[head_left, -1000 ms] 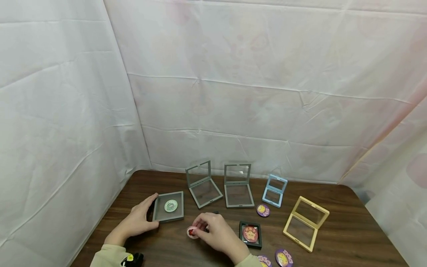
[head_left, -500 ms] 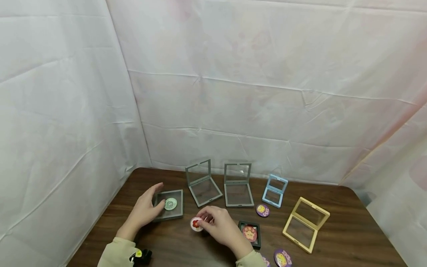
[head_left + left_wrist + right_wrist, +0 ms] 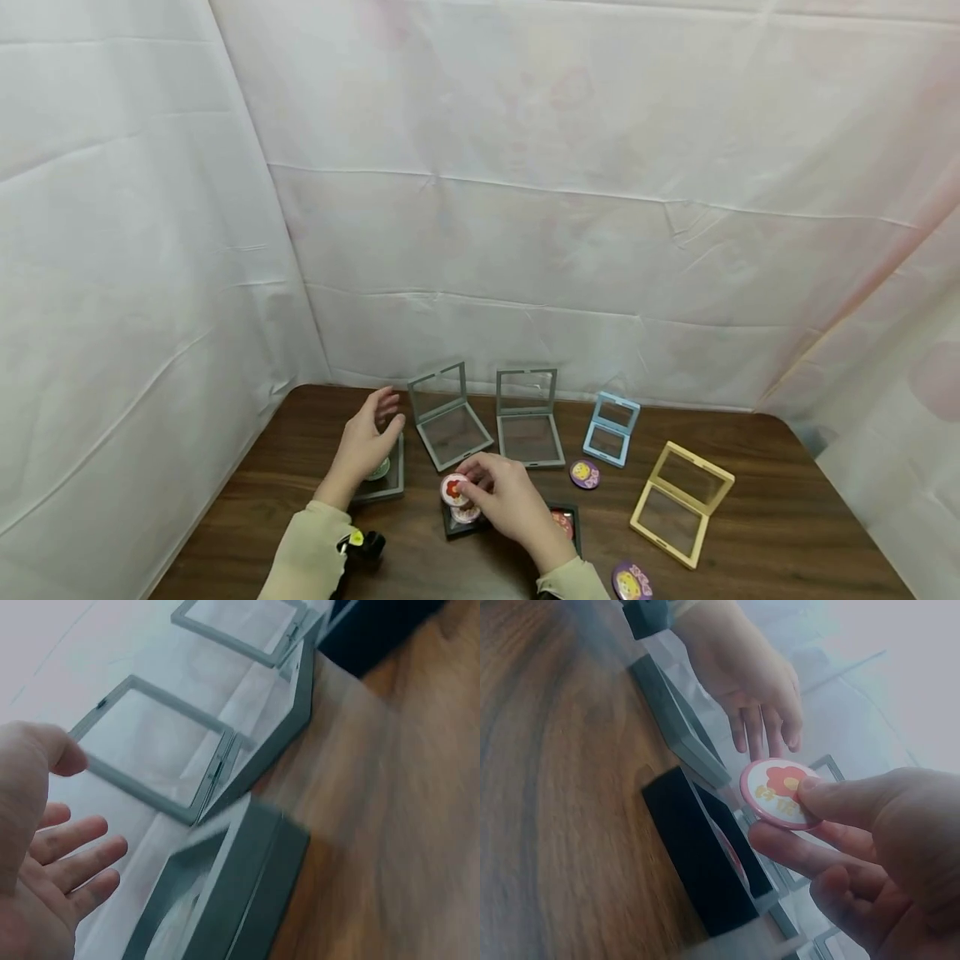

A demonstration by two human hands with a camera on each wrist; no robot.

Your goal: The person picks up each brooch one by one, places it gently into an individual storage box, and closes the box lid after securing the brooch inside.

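Observation:
Between thumb and fingers, my right hand (image 3: pixel 510 500) pinches a round badge (image 3: pixel 778 793) with a red flower on white and a pink rim. Just below it lies a black display frame (image 3: pixel 697 862) with another round badge (image 3: pixel 467 515) in it, partly hidden by the hand. My left hand (image 3: pixel 363 446) has its fingers extended, holding nothing, above a shut grey clear-windowed frame (image 3: pixel 397 475). That frame contains a pale green badge (image 3: pixel 381 470), partly covered by the hand.
Two grey frames (image 3: pixel 453 437) (image 3: pixel 531 442) stand open at the back, with a blue one (image 3: pixel 609 442) and a yellow one (image 3: pixel 671 525) to the right. Purple badges (image 3: pixel 585 474) (image 3: pixel 632 581) lie on the wooden table (image 3: pixel 780 500). A second black frame (image 3: pixel 573 510) sits behind the right wrist.
Carrying the flower badge, my right hand has moved up and slightly right, revealing the black frame beneath. My left hand has moved right from the grey frame's left edge to over it.

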